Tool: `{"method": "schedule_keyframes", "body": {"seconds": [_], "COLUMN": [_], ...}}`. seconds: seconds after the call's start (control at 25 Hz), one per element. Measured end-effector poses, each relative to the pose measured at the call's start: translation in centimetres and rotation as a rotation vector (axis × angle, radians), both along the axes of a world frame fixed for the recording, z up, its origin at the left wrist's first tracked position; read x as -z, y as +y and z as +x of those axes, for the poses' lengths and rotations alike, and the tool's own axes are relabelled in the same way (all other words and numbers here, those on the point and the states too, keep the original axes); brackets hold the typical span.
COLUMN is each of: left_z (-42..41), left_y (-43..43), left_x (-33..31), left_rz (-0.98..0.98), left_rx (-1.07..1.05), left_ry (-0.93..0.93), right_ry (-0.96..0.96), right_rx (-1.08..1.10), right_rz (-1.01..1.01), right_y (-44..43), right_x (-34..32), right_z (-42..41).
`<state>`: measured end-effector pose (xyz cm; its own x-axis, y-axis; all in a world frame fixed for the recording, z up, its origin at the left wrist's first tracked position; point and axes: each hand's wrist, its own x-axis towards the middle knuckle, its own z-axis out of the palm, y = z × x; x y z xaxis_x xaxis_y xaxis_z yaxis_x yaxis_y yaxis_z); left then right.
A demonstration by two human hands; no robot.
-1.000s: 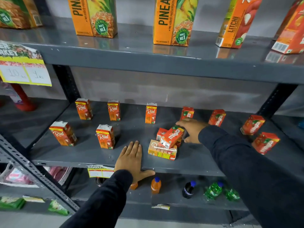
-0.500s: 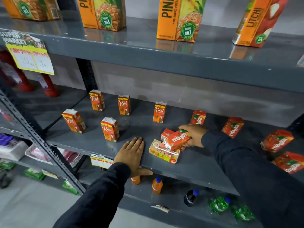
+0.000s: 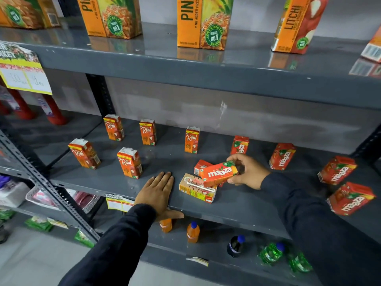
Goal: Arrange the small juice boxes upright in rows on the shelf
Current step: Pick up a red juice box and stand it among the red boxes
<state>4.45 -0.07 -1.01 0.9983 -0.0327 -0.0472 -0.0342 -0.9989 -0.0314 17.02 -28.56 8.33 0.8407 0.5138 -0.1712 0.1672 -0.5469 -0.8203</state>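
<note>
Since a second ago the right hand (image 3: 246, 171) has pinched and lifted the light, stiff Maaza box (image 3: 219, 174) by its end at frame centre, above the toppled boxes (image 3: 196, 189), while the left hand (image 3: 157, 191) lies spread flat on the shelf (image 3: 237, 205).

Upper shelf board (image 3: 206, 65), grey metal, taken as the landmark. Standing on it, left to right: a partly cropped tall carton (image 3: 22, 12), two tall pineapple cartons (image 3: 112, 16) (image 3: 204, 21), a tall litchi carton (image 3: 296, 24), and a further carton (image 3: 374, 47) cut by the frame edge. Hanging from its front edge at far left, a yellow-bordered price card (image 3: 22, 71). Below it at left, red bottles (image 3: 54, 111) on a neighbouring bay. Well below it, on the lowest board: two orange drink bottles (image 3: 192, 232) (image 3: 165, 225), a dark bottle with a blue cap (image 3: 235, 245) and green bottles (image 3: 272, 252) lying on their sides. Green packets (image 3: 39, 222) lie at lower left.
</note>
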Motion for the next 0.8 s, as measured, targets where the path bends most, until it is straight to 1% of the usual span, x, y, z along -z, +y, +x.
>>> {"method": "schedule_keyframes", "body": {"seconds": [0.08,0.12,0.2,0.32,0.48,0.6,0.8], "left_z": [-0.1,-0.1,-0.3,-0.3,-0.1,-0.1,-0.2], "left_y": [0.0,0.1,0.1,0.0,0.0,-0.1,-0.2], "left_x": [-0.2,-0.3,-0.4,-0.6,-0.4,-0.2,-0.4], "left_rz": [0.006,0.006,0.003,-0.003,-0.005,-0.002,0.007], "left_rx": [0.002,0.000,-0.004,-0.012,-0.018,-0.017,-0.023], "left_ry": [-0.002,0.000,0.007,0.024,0.037,0.042,0.048], "right_ry": [0.191,0.261,0.355,0.341,0.408,0.384,0.284], "right_rx": [0.119,0.191,0.325,0.480,0.612,0.611,0.514], "right_rz": [0.315,0.441,0.605,0.630,0.800,0.765,0.721], "right_y": [-0.2,0.0,0.8,2.3,2.4,1.6,-0.3], "right_x": [1.0,1.4,1.9,2.1,1.2,0.2,-0.8], "right_z": [-0.8,-1.1,-1.5,-2.1,-2.8,-3.3,-4.1]}}
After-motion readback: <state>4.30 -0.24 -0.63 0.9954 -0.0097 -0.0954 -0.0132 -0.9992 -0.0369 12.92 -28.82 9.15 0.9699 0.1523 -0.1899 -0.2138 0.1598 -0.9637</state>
